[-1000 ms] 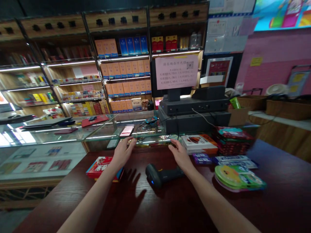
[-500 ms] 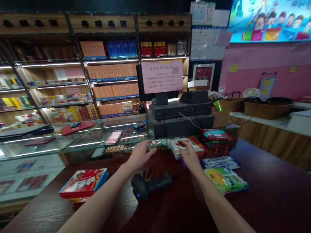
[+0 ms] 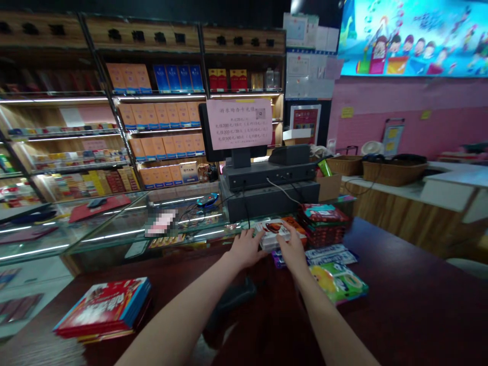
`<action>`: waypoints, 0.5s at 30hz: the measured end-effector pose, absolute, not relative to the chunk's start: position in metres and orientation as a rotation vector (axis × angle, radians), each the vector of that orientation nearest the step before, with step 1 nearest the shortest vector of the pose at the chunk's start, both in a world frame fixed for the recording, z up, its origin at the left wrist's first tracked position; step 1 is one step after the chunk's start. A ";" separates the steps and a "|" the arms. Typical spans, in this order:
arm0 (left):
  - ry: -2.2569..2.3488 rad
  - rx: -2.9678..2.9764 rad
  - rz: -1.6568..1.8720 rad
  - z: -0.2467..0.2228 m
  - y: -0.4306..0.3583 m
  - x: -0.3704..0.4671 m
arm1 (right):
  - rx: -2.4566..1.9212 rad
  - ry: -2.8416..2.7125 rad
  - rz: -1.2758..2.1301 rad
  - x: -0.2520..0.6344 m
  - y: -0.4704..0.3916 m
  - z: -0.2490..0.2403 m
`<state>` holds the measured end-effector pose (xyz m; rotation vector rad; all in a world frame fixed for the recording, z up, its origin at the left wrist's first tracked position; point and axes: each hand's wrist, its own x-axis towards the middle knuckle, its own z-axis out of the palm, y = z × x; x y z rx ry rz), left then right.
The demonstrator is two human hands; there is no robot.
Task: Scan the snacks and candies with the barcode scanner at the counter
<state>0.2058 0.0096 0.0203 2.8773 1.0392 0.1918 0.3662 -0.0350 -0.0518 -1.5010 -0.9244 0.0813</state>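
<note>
Nearest, a barcode scanner (image 3: 233,299) lies on the dark wooden counter (image 3: 404,305). Beyond, the left hand (image 3: 246,249), open, fingers spread, adjoins white boxes (image 3: 270,227); the right hand (image 3: 293,249) curves over them, its grip indeterminable. Behind: point-of-sale terminal (image 3: 263,175).

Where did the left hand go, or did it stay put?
Yes. The left hand moved right: before, it was left of the monitor; now it's below it in view, by the white box.
</note>
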 end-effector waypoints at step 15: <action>1.022 2.779 0.233 0.010 0.021 0.181 | -1.593 -0.911 -0.051 0.382 -0.041 -0.050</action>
